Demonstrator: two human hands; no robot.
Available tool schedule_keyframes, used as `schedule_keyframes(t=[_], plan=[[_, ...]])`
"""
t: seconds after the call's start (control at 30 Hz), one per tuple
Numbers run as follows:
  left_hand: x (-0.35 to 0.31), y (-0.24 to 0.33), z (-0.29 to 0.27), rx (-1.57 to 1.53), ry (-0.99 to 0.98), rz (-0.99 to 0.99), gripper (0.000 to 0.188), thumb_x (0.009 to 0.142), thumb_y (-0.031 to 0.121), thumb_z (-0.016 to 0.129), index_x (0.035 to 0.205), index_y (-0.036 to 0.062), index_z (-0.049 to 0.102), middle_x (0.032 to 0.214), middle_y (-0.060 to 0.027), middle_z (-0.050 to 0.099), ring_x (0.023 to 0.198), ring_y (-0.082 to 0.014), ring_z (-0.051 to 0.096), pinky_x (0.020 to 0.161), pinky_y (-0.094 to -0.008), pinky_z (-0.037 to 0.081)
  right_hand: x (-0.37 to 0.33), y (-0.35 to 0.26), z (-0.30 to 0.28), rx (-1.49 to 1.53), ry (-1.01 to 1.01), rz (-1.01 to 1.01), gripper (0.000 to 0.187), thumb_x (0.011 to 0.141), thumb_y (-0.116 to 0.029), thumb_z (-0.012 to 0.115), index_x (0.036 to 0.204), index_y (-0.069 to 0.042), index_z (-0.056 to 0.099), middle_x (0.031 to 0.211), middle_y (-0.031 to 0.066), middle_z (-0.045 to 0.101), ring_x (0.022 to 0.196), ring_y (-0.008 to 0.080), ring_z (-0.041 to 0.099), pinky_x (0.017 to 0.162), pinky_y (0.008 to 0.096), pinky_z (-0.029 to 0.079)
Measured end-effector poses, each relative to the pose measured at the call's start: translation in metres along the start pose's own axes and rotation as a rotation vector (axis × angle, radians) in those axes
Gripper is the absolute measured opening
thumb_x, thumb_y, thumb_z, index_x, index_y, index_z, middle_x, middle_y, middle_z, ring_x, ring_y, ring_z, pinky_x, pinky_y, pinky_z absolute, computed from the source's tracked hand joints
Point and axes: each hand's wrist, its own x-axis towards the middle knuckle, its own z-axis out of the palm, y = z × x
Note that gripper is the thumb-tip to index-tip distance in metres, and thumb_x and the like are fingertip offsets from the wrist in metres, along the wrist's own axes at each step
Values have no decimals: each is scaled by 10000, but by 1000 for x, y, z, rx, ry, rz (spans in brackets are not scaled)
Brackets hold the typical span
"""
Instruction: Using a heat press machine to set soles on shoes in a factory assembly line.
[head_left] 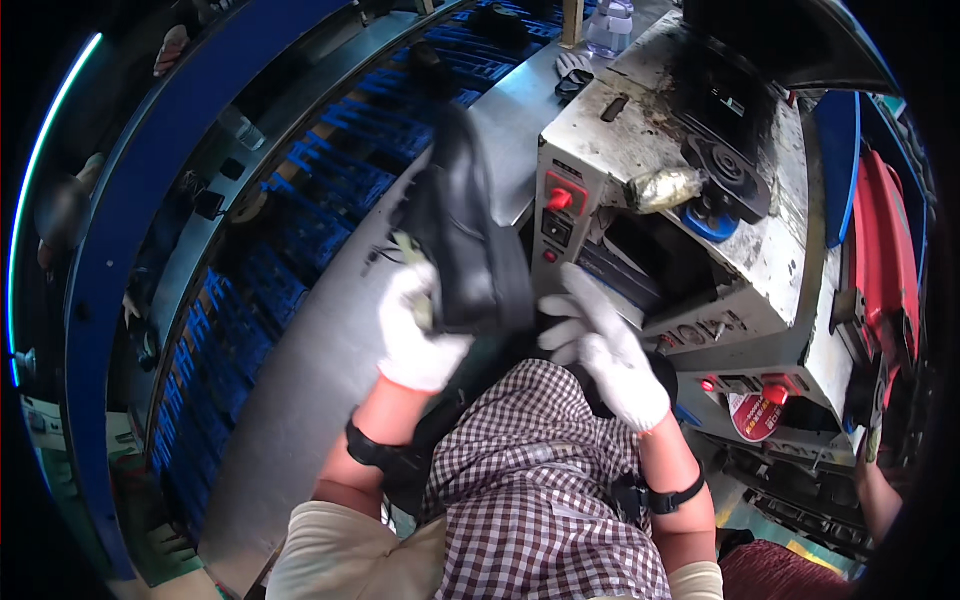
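A black leather boot [464,230] is held up in front of me, tilted, with its thick dark sole to the right. My left hand [412,325], in a white glove, grips it by the opening, where pale greenish lining shows; some of the fingers are hidden by the boot. To the right of the sole, apart from it, my gloved right hand [605,345] holds nothing, its fingers stretched out and spread. Just beyond the right hand stands a worn white machine [590,120] with a red knob [561,199] on its front panel.
A grey metal worktop [300,400] curves along my left, beside a conveyor of blue slats [270,270]. A crumpled wrapped bundle [664,188] and a dark grey glove [572,76] lie by the machine. A clear plastic bottle [609,28] stands behind. Another person's arm [878,500] shows at the right.
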Motion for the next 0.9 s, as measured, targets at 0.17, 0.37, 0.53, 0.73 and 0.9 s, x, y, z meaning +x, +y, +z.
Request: schedule_keyframes(t=[0.17, 0.37, 0.53, 0.73, 0.9], plan=[[90, 110, 3, 434, 255, 193, 269, 848, 223, 746, 1072, 101, 660, 960, -78, 704, 860, -222, 711, 730, -425, 602, -43, 23, -37, 39, 376, 87, 646, 1079, -332, 605, 1597, -2, 406, 1364, 154, 635, 1046, 177, 668, 917, 318, 551], [294, 216, -59, 902, 506, 413, 193, 827, 244, 768, 953, 160, 648, 974, -79, 664, 940, -192, 647, 793, -416, 539, -77, 66, -72, 144, 697, 165, 573, 1111, -342, 564, 1536, 24, 447, 1210, 137, 687, 890, 155, 684, 764, 271, 562], [390, 214, -111, 1515, 721, 580, 894, 930, 418, 684, 1608, 3, 275, 1560, -252, 454, 1467, -379, 432, 1206, -425, 365, -68, 79, -75, 222, 730, 180, 596, 1096, -375, 588, 1513, 31, 459, 1186, 139, 696, 888, 170, 691, 771, 302, 565], [350, 189, -88, 1589, 841, 333, 1041, 929, 710, 561, 1648, 28, 244, 1649, -295, 370, 1536, -445, 361, 1261, -515, 290, -56, 90, -64, 172, 716, 210, 643, 1081, -417, 600, 1536, 15, 459, 1163, 126, 700, 890, 177, 690, 784, 321, 560], [223, 239, -118, 1455, 1445, 1080, 903, 888, 641, 676, 1489, 0, 465, 1388, -265, 633, 1319, -425, 601, 1119, -528, 438, -65, 96, -72, 190, 734, 238, 639, 1067, -434, 620, 1523, -7, 482, 1135, 117, 707, 872, 175, 695, 736, 321, 562]])
